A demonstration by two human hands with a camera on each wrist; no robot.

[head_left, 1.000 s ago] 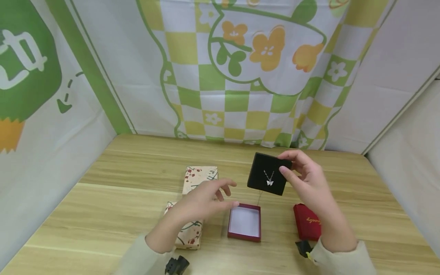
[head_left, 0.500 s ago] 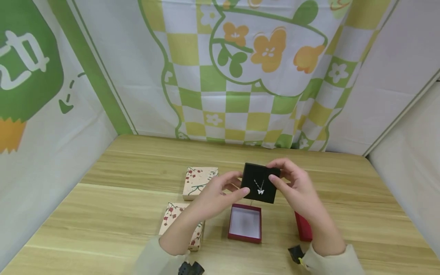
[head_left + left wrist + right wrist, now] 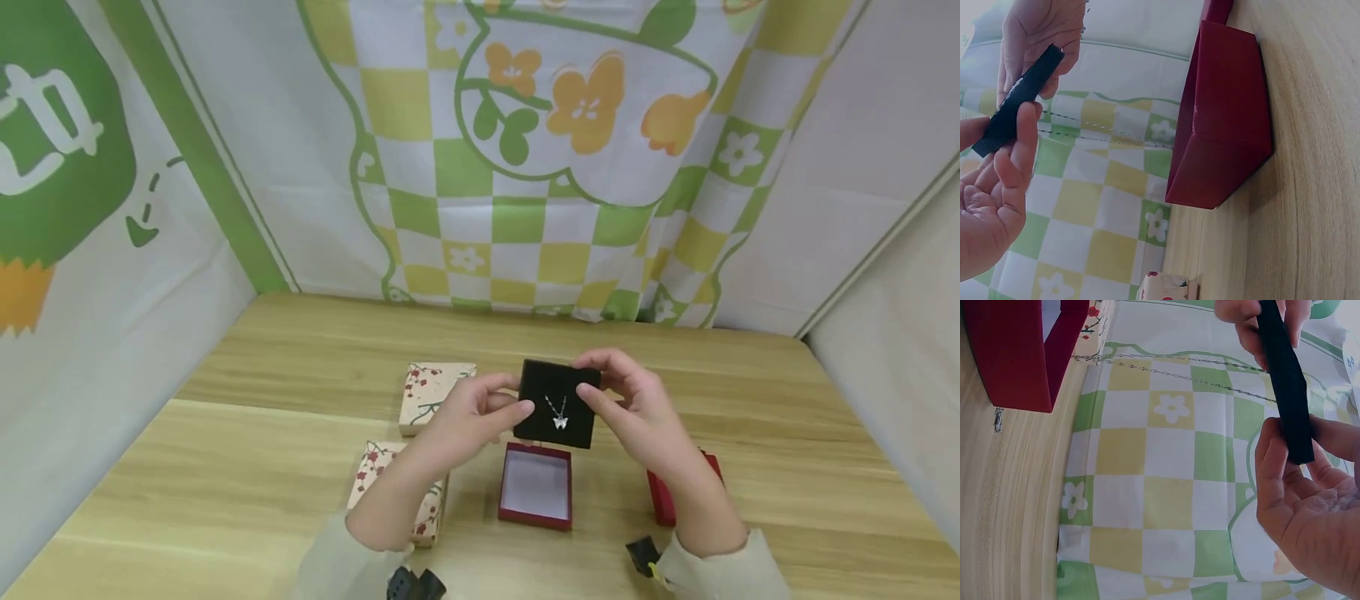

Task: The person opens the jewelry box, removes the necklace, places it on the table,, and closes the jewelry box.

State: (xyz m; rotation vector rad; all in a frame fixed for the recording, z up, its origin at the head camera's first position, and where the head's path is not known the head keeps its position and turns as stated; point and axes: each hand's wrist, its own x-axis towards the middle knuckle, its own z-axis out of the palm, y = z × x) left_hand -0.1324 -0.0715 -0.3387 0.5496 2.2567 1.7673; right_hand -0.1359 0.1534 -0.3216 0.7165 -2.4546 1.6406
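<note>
Between both hands a black jewelry pad (image 3: 538, 404) is held up, tilted toward the head camera. A silver necklace with a butterfly pendant (image 3: 560, 422) lies across its face. My left hand (image 3: 468, 417) pinches the pad's left edge, thumb in front. At its upper right corner my right hand (image 3: 630, 408) pinches it with thumb and fingers. From behind the pad the necklace chain (image 3: 1172, 376) hangs in two strands toward the table, as the right wrist view shows. Just below the pad stands an open dark red box (image 3: 536, 486) with a white inside.
Two cream boxes with a red blossom print, a far one (image 3: 431, 392) and a nearer one (image 3: 375, 467), lie to the left. A red piece (image 3: 663, 500) sits partly behind my right forearm. A checkered curtain (image 3: 517, 225) hangs behind the wooden table (image 3: 285, 375).
The pad has come left and down, nearer the red box. My left hand, free a second ago, has moved up and taken hold of its left edge.
</note>
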